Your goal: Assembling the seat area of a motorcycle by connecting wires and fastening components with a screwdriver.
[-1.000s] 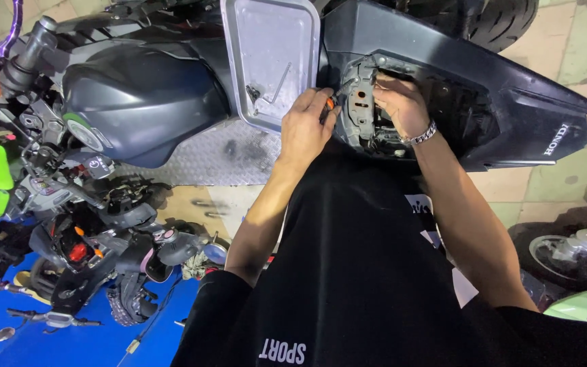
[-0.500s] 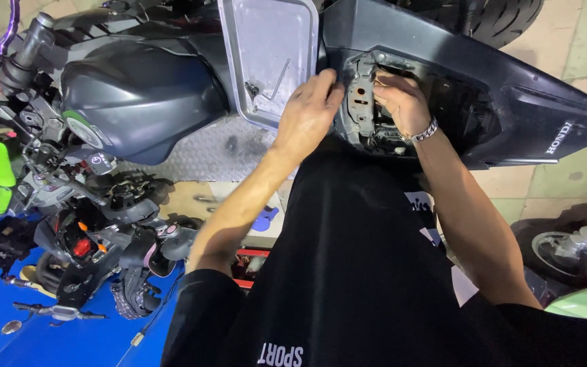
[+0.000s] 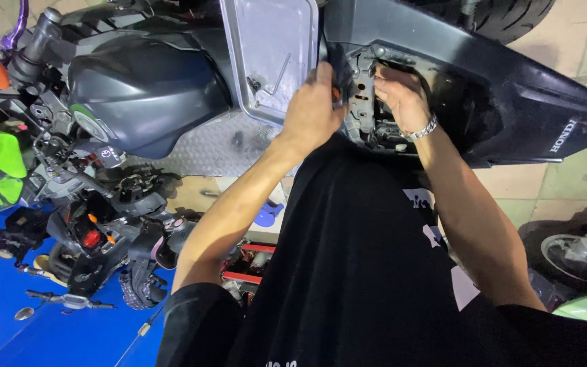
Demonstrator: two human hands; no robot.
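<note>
While the left hand (image 3: 314,112) pinches an orange-tipped part and the right hand (image 3: 402,98) curls onto the bracket (image 3: 365,102), top centre, a grey panel (image 3: 270,54) crowds leftward.

This is a motorcycle repair workshop. A dark grey scooter body (image 3: 484,81) with its panels off fills the top of the view, its inner frame and wiring (image 3: 368,102) laid bare, and a black tyre (image 3: 504,13) shows at the upper edge. To the left stands a stripped motorcycle (image 3: 137,88) with a dark fuel tank, beside loose engine parts and handlebars (image 3: 96,238) spread on a blue floor mat (image 3: 28,326). A red tool tray (image 3: 249,265) sits low in the middle. Another wheel (image 3: 579,251) lies at the right edge on the tiled floor (image 3: 565,183).
</note>
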